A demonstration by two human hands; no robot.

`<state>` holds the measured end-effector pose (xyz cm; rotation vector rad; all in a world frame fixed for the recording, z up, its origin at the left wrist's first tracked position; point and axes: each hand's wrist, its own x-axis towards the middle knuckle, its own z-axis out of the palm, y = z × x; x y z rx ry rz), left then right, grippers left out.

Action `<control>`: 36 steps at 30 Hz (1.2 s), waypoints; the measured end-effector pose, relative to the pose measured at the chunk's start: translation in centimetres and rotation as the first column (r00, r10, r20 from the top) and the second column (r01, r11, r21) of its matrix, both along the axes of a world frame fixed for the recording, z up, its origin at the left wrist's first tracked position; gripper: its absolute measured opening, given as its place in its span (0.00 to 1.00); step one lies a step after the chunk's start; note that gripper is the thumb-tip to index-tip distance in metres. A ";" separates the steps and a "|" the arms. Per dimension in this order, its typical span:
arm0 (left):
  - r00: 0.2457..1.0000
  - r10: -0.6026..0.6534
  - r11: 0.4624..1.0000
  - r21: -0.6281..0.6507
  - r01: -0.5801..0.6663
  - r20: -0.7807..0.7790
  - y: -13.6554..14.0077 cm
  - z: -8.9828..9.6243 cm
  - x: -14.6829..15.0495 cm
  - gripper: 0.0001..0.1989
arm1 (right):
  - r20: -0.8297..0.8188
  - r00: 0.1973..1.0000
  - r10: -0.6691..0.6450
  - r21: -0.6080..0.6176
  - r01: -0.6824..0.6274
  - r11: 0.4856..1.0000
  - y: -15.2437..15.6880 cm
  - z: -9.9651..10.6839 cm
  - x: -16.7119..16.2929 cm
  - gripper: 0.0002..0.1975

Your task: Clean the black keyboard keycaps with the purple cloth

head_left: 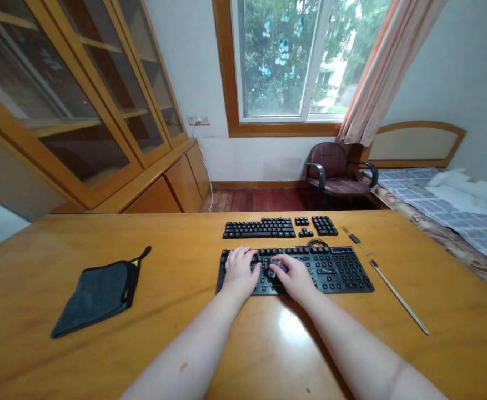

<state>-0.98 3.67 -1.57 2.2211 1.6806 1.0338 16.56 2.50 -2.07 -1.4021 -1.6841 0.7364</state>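
A black keyboard base [343,273] lies on the desk, most of its switches bare, with a few keycaps along its top row. My left hand [240,271] rests on its left end, fingers spread and holding nothing visible. Pinched in my right hand [295,276], over the middle-left of the base, is a small dark tool with a purple part [284,269]; my fingers cover much of it and its kind is unclear. Behind the base, removed black keycaps [260,228] sit in groups, including a number-pad block [324,225].
A folded grey cloth [95,294] with dark edging lies at left on the wooden desk [176,344]. On the right are a thin pale stick brush [399,297] and a wire puller with a dark handle [354,238]. A chair [330,161] stands beyond the desk.
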 end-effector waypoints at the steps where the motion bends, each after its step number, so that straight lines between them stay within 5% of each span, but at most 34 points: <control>1: 1.000 -0.007 1.000 -0.001 0.007 -0.015 0.0 -0.1 0.1 0.14 | -0.028 0.999 -0.018 -0.005 0.018 1.000 0.0 0.1 0.0 0.12; 6: 0.999 -0.027 1.000 -0.008 0.027 -0.034 -0.2 -0.1 0.4 0.13 | 0.001 0.995 -0.104 -0.038 0.104 0.994 1.3 1.8 0.4 0.12; 11: 0.999 -0.015 1.000 -0.013 0.015 -0.048 0.0 -0.2 0.2 0.12 | 0.288 0.954 0.081 -0.011 -0.081 0.997 3.1 3.1 0.0 0.11; 16: 0.999 -0.002 1.000 -0.016 0.001 -0.041 0.3 -0.8 0.1 0.10 | 0.450 0.880 0.152 -0.011 -0.164 0.986 3.5 1.9 0.0 0.12; 36: 0.993 0.029 0.994 -0.097 -0.040 -0.111 0.1 -0.2 0.3 0.09 | 0.608 0.769 0.199 -0.088 -0.184 0.979 3.4 2.1 -0.1 0.12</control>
